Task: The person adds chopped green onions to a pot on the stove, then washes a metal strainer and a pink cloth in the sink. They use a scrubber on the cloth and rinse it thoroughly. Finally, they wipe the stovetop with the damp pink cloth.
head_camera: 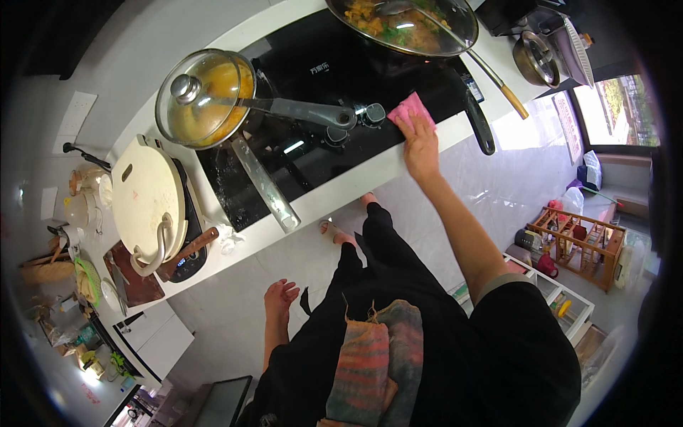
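Observation:
My right hand (421, 152) presses a folded pink cloth (410, 108) onto the front edge of a black glass cooktop (368, 152). Just left of the cloth are two dark knobs, the nearer being a control knob (374, 113). My left hand (280, 299) hangs over the floor, fingers loosely apart and holding nothing. On the left of the cooktop stands a glass-lidded pan (213, 120) with yellowish food inside. A grey handle (304, 112) and a metal handle (267, 187) reach out from it. Crumbs and pale smears lie on the glass.
At the back right sits a wok with a glass lid (416, 32); a wood-tipped utensil (491, 74) rests across it, and a black handle (480, 125) overhangs the counter edge. White cutting board (149, 197), wooden-handled knife (197, 243) and crumpled tissue (228, 237) are at left.

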Available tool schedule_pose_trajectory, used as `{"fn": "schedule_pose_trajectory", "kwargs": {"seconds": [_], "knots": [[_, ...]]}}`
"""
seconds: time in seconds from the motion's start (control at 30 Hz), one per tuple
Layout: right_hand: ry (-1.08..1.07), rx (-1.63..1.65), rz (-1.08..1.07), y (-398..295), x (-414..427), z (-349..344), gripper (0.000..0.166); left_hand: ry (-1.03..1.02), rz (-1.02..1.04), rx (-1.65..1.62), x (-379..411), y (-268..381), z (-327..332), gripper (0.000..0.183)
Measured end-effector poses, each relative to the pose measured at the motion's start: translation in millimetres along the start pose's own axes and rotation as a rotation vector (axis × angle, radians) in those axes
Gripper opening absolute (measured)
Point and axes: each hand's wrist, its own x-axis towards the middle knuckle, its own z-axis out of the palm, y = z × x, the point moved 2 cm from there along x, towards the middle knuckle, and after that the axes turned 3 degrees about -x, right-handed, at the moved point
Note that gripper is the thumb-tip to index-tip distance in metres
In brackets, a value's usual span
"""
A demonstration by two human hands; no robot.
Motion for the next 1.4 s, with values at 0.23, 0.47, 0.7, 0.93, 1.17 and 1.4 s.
{"fn": "schedule_pose_trajectory", "kwargs": {"seconds": [0.23,0.47,0.7,0.93,1.17,1.4], "knots": [[-0.148,0.123,-0.073,-112.7,-42.8,-5.8,0.049,0.005,-0.029,0.041,10.0,-5.1,2.0,0.035],[-0.134,0.432,-0.281,-162.6,-27.8,27.6,0.041,-0.033,0.007,0.055,1.7,8.3,4.5,0.034],[0.020,0.679,-0.142,-169.8,46.9,-8.4,0.047,0.016,0.022,0.007,0.6,-3.8,-0.6,0.033],[-0.010,-0.058,-0.245,-177.5,80.1,75.1,0.035,0.043,0.023,-0.060,-12.0,-10.7,6.5,0.032],[-0.349,0.216,0.049,-230.8,20.2,48.5,0.039,0.115,0.004,-0.146,-11.8,-41.0,-5.1,0.032],[-0.533,1.130,-0.082,-247.1,-1.7,88.0,0.035,0.093,0.041,-0.182,-1.2,-32.3,0.6,0.032]]}}
